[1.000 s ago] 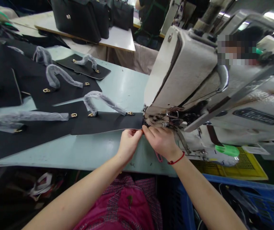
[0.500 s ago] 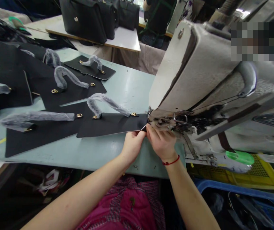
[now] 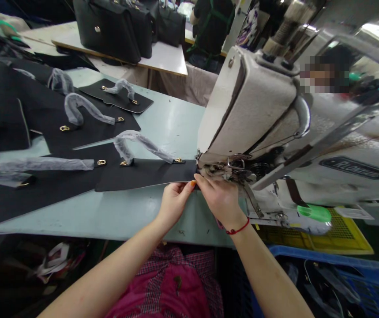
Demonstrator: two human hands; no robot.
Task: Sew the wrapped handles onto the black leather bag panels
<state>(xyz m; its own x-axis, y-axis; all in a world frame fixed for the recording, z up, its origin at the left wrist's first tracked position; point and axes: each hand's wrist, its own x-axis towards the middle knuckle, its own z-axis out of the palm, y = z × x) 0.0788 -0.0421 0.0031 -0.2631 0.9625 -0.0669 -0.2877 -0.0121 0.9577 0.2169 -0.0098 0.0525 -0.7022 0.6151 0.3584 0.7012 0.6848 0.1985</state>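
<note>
A black bag flap (image 3: pixel 146 174) lies on the pale green table, its right end at the sewing head of an industrial sewing machine (image 3: pixel 238 101). Two gold fittings hold a plastic-wrapped handle (image 3: pixel 144 143) to this flap. My left hand (image 3: pixel 172 203) pinches the flap's near edge between thumb and fingers, close to the right corner. Right beside it, my right hand (image 3: pixel 220 201) has its fingers closed at the same corner, just in front of the machine's needle area. The fingertips of both hands nearly meet. The needle and presser foot cannot be clearly seen.
More black flaps with wrapped handles (image 3: pixel 88 110) lie to the left, partly overlapping. Finished black bags (image 3: pixel 106 31) stand on a white table behind. A blue crate (image 3: pixel 341 260) and a yellow crate (image 3: pixel 351 234) sit low at the right. A person (image 3: pixel 214 26) is at the back.
My view has shifted, so most things appear farther left. The flap's near corner, lifted between my fingers before, now looks flatter. Both hands stay at that corner.
</note>
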